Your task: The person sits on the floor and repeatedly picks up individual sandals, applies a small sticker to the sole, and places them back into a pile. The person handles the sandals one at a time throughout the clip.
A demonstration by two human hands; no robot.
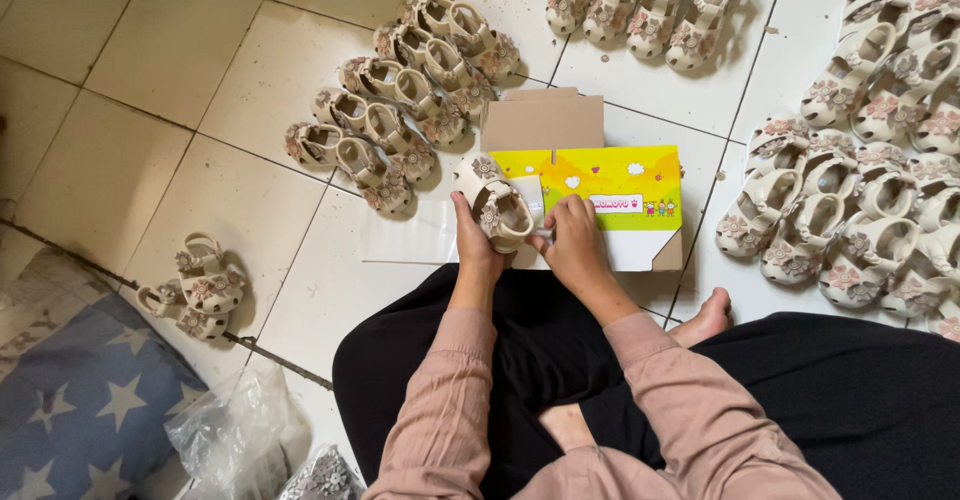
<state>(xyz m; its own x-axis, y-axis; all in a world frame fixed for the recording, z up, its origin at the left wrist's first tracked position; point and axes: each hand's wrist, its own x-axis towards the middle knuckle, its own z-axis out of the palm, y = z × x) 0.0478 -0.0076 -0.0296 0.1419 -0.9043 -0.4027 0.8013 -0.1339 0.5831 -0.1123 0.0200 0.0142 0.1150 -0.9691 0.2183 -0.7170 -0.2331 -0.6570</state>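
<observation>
Floor: tiled; unboxed sandal rows are spread at upper centre and right.
Box: yellow, open, seemingly unfilled, at centre.
Left hand: closed around a beige sandal.
Right hand: curled at the box edge; any hold cannot be told.

Pale, scuffed floor tiles with dark grout; star-patterned blue mat at left

Rows of cream sandals lay on the tiled floor. A star-patterned blue cushion sat beside 2 crumpled plastic bags.
</observation>
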